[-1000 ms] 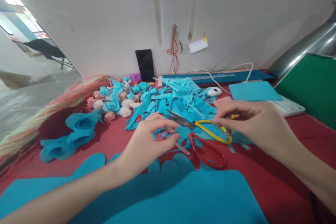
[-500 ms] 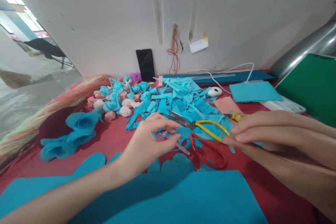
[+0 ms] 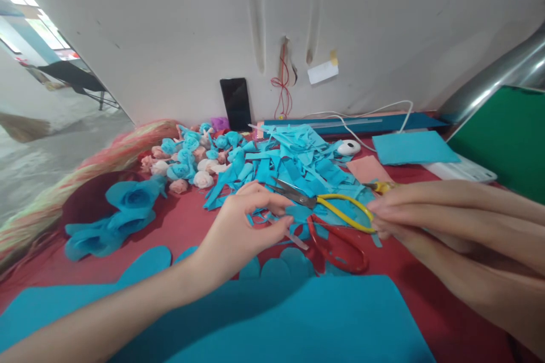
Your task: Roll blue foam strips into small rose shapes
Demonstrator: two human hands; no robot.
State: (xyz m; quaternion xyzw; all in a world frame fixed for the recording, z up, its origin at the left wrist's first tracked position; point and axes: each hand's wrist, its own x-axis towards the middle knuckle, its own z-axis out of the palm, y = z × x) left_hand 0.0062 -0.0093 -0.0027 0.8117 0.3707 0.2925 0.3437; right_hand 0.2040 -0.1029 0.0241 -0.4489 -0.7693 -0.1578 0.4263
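Centre of frame: the left hand (image 3: 238, 227), its fingers curled together, pinches a thin pale strip (image 3: 293, 236) and blue scraps at the near edge of the heap of blue cuttings (image 3: 293, 167). At centre right the right hand (image 3: 430, 212) lies with its fingers straight and pressed together, the tips touching the loop of the yellow-handled scissors (image 3: 336, 210); whether anything is gripped beneath them cannot be told. The scissors rest on the cuttings just right of the left hand, blades pointing to the upper left, with the red-handled scissors (image 3: 340, 247) just below them.

The strip looks light and limp, likely to bend or tear, and is best taken near one end between fingertips. The scissors are stiff and sharp-bladed, and are best taken by the handle loops.

Against the frame one second earlier, the right hand has turned from a raised pinch over the yellow handle to a flat, extended pose lower and further right; the left hand and both scissors are unchanged.

Lower frame: a large blue sheet (image 3: 272, 323) on the red worktop (image 3: 426, 289). Left: blue paper flowers (image 3: 123, 210).
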